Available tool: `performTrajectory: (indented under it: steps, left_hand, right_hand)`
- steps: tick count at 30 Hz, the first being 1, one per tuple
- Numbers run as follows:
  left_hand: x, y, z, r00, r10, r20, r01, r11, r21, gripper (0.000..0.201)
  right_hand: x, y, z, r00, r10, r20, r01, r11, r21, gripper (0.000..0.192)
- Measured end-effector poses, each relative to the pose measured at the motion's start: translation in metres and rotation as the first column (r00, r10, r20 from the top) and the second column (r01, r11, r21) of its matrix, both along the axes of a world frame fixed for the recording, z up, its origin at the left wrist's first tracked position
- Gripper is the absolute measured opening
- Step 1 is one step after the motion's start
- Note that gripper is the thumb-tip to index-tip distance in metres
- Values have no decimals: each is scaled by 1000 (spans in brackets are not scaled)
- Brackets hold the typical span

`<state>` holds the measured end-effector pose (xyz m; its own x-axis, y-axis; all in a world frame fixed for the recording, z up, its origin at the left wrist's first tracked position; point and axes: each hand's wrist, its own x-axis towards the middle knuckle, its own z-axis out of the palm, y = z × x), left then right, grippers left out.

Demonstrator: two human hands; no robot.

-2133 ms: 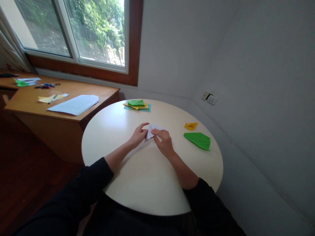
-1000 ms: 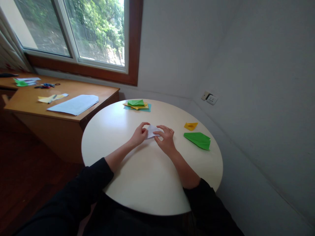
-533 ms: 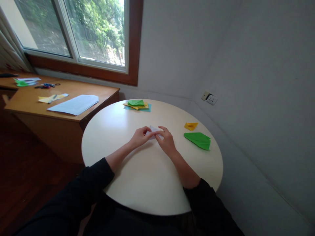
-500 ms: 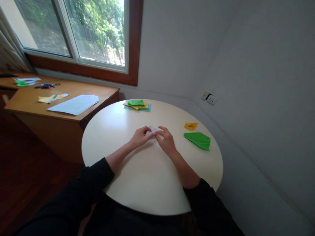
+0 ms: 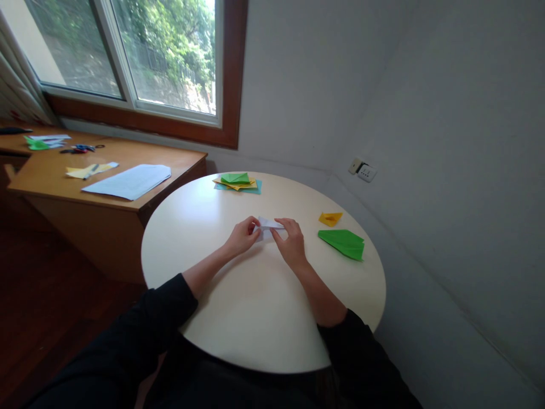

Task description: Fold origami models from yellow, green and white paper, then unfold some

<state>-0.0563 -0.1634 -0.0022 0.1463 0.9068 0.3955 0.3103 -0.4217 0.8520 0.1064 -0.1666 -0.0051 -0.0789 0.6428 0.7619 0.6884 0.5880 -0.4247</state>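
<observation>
A small folded white paper (image 5: 269,224) lies near the middle of the round cream table (image 5: 238,318). My left hand (image 5: 242,236) pinches its left end with thumb and fingers. My right hand (image 5: 291,244) presses on its right part, fingers bent over the fold. Both hands meet over the paper and cover much of it.
A green folded paper plane (image 5: 343,243) and a small yellow folded piece (image 5: 330,218) lie to the right. A stack of coloured sheets (image 5: 237,182) sits at the table's far edge. A wooden desk (image 5: 106,199) with papers stands left, under the window. A wall socket (image 5: 363,169) is at the right.
The white paper has been folded smaller. My right hand slid from its left part to its right end, while my left hand stayed at the left end.
</observation>
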Motion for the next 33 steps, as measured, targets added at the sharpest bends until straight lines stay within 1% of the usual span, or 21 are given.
performTrajectory:
  steps: [4, 9, 15, 17, 19, 21, 23, 25, 29, 33]
  left_hand:
    - [0, 2, -3, 995, -38, 97, 43, 998, -49, 11]
    - [1, 3, -4, 974, -78, 211, 103, 989, -110, 26]
    - [2, 1, 1, 949, -33, 314, 103, 972, -209, 42]
    - [3, 0, 2, 940, -20, 341, 104, 967, -231, 41]
    - [3, 0, 3, 930, -22, 367, 110, 969, -221, 33]
    - [3, 1, 3, 926, -34, 376, 114, 974, -194, 25]
    - [3, 1, 3, 932, -37, 360, 105, 979, -172, 22]
    - [2, 1, 5, 948, -21, 319, 78, 983, -167, 22]
    - [1, -1, 9, 969, 47, 242, -12, 989, -145, 26]
    - [0, -1, 11, 964, 18, 265, 26, 987, -159, 30]
  right_hand:
    - [-1, -3, 3, 999, 18, -44, -16, 999, 33, 19]
    - [-4, -5, 4, 996, 67, -55, -64, 996, 62, 12]
    - [-7, -9, 5, 985, 146, -88, -139, 987, 82, 12]
    - [-8, -11, 6, 983, 163, -88, -155, 983, 95, 13]
    - [-9, -12, 6, 982, 172, -84, -163, 981, 102, 13]
    - [-10, -13, 7, 982, 173, -78, -165, 980, 108, 13]
    - [-10, -13, 7, 982, 175, -78, -165, 979, 119, 13]
    - [-10, -14, 7, 981, 178, -81, -166, 977, 133, 13]
    - [-11, -14, 8, 983, 166, -80, -155, 980, 127, 14]
    - [-11, -15, 8, 979, 178, -96, -166, 979, 119, 15]
